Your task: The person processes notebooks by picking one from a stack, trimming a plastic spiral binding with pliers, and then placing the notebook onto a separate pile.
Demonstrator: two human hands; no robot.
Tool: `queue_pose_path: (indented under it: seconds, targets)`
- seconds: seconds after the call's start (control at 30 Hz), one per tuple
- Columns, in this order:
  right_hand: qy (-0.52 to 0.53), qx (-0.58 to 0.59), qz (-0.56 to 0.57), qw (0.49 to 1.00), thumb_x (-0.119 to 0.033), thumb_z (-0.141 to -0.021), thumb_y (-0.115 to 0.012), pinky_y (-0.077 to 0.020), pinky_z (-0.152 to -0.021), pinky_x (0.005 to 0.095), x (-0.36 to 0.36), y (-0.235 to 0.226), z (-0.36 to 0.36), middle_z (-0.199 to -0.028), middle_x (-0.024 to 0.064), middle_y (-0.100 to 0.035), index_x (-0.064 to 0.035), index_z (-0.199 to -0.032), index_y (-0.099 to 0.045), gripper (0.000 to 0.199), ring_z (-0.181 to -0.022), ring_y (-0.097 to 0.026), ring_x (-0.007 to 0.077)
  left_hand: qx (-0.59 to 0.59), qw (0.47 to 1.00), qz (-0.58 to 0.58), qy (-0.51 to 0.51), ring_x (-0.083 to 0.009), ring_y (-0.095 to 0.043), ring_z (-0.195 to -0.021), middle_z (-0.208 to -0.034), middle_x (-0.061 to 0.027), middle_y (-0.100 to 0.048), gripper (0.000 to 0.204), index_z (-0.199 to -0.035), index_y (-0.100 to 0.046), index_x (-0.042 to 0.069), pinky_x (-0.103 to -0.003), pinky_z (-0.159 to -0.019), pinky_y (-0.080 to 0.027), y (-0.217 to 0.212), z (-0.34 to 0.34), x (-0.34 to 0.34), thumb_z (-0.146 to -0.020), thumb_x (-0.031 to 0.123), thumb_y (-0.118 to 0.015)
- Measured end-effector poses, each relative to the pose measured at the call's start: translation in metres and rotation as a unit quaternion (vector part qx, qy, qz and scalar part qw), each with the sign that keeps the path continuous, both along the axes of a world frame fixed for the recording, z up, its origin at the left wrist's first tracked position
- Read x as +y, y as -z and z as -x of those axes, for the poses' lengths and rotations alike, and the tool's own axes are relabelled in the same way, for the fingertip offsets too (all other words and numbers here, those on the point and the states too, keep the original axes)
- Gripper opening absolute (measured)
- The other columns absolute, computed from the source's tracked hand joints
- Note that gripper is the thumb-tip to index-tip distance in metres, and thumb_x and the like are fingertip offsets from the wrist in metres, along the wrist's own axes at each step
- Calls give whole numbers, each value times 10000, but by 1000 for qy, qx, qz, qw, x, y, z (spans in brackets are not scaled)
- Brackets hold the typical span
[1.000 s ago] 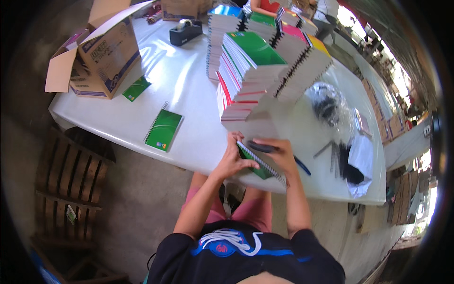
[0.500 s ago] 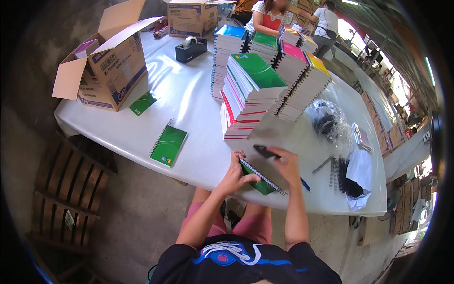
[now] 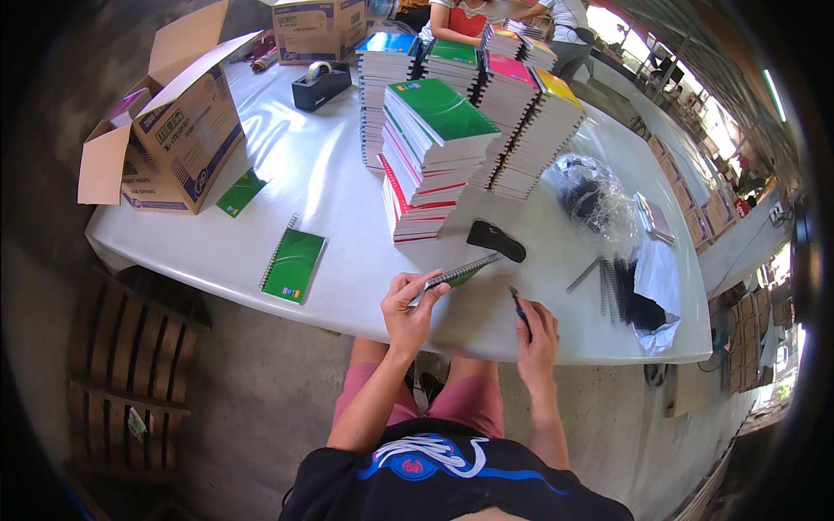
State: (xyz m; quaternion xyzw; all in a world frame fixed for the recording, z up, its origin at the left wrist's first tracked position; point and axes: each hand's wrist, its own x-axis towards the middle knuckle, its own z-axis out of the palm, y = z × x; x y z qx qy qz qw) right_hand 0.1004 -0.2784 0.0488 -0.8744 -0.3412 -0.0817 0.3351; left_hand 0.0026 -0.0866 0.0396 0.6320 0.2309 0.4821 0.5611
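My left hand (image 3: 408,308) is closed on one end of a green-covered spiral notebook (image 3: 469,271), lifted at the table's near edge with its wire binding upward. To the right, my right hand (image 3: 537,334) grips a slim dark-tipped hand tool with a blue handle (image 3: 520,304); its exact kind does not show. The tip points toward the notebook without touching it. A flat black rounded piece (image 3: 497,240) lies on the table just beyond the notebook. Another green spiral notebook (image 3: 295,265) rests flat to the left, its coil extending past its top edge.
A tall stack of green and red books (image 3: 434,165) stands ahead, with coil-bound stacks (image 3: 530,130) behind. Loose black coils (image 3: 613,291) and a clear plastic bag (image 3: 595,195) lie right. An open carton (image 3: 187,139), green cover (image 3: 241,193) and tape dispenser (image 3: 321,84) sit left.
My right hand has let go of the black piece, now on the table, and taken up the blue-handled tool. My left hand has raised and turned the notebook.
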Motion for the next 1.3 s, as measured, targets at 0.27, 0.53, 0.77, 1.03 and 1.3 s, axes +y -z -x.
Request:
queue_pose_path:
  seconds: [0.27,0.53,0.77,1.03,1.3]
  targets:
    - [-151,-146,-25,977,-276,-869,-612,-327,-908,416,49,-64,50,-1154,34,-556,-243,-1183,-633,316,-1020,-517,230,13,985,-160,-58,-155,-465,-646,-685,-11,-576,374,-1027,-721,135,-280,-602,-389,-11,7,-6,-674,15,-750]
    - [-176,-82,-4,981,-269,-877,-602,-379,-864,396,48,-64,55,-1083,54,-577,-223,-1206,-610,332,-974,-545,246,16,974,-209,-83,-137,-487,-649,-683,-20,-560,400,-1011,-727,99,-254,-595,-398,-14,15,-7,-649,-70,-709]
    - [-281,445,-195,828,-282,-968,-487,-470,-770,353,43,-55,58,-1000,100,-592,-76,-1261,-503,359,-884,-593,214,13,964,-244,-106,-142,-484,-638,-698,-24,-581,419,-1005,-720,80,-260,-606,-402,-10,15,-11,-620,-85,-721]
    - [-267,269,-156,912,-228,-965,-475,-409,-911,304,41,-53,46,-1119,123,-553,-34,-1290,-470,378,-1043,-539,212,-104,991,21,-78,-62,-505,-649,-732,3,-570,315,-1028,-621,13,-199,-602,-425,-10,5,-11,-743,-28,-748]
    - [38,-66,162,984,-298,-938,-506,-275,-1044,472,-16,20,-19,-1265,102,-475,-173,-1294,-497,378,-1189,-444,313,-186,961,203,-18,-52,-534,-761,-846,-10,-597,222,-988,-583,2,-203,-704,-447,-13,23,5,-928,216,-596]
